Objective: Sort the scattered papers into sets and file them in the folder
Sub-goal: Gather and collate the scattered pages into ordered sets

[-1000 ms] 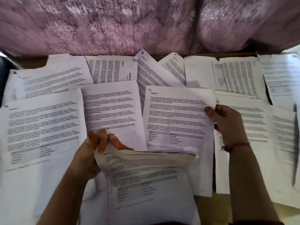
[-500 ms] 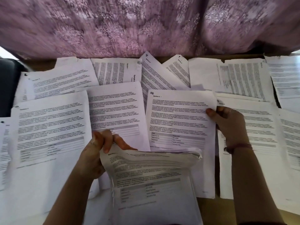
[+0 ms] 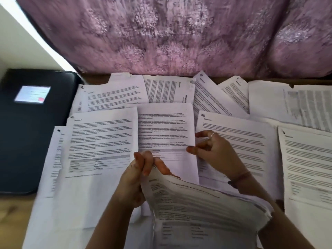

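1. A thick stack of papers [image 3: 206, 209] is clamped at its upper left corner by the left hand [image 3: 136, 178], thumb on top and fingers curled behind; the stack bows toward the viewer.
2. The right edge of a centre sheet [image 3: 167, 137] is pinched by the right hand [image 3: 213, 151]; its grip is closed on that edge, thumb and forefinger together, a ring seen on one finger.
3. Printed sheets are spread overlapping across the table [image 3: 10, 221], reaching the pink patterned cloth [image 3: 179, 36] at the far edge; bare wood is seen only at the near left.
4. A dark folder [image 3: 32, 133] lies closed at the left, just beside the outermost sheets and well apart from both hands.
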Demonstrator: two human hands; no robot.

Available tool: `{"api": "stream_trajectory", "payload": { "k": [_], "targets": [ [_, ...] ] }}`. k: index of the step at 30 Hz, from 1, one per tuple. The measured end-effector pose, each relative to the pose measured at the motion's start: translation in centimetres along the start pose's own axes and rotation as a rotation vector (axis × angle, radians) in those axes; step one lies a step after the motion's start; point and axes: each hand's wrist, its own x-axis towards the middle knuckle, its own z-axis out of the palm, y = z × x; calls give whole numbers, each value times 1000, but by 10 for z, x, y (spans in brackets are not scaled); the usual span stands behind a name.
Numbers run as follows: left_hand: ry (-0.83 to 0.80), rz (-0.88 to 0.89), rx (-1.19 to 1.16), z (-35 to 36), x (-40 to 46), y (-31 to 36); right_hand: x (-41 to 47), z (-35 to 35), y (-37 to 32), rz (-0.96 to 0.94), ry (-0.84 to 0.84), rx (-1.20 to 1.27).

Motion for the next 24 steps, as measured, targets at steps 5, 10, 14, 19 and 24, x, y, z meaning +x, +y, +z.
{"api": "stream_trajectory", "payload": {
  "k": [5,10,14,19,24],
  "targets": [
    [-60,19,-70,0,-2,2,5,-17,17,57,80,67],
    [-57,16,-41,-3,-2,2,-1,-42,37,128,138,114],
    [-40,0,-57,-3,2,1,-8,-42,35,161,154,95],
    [134,-52,-13,-6,0,2,-23,-48,26,90,289,-85],
    [461,-27,59,4,7,0,-46,-68,26,-23,-111,575]
  ]
}}
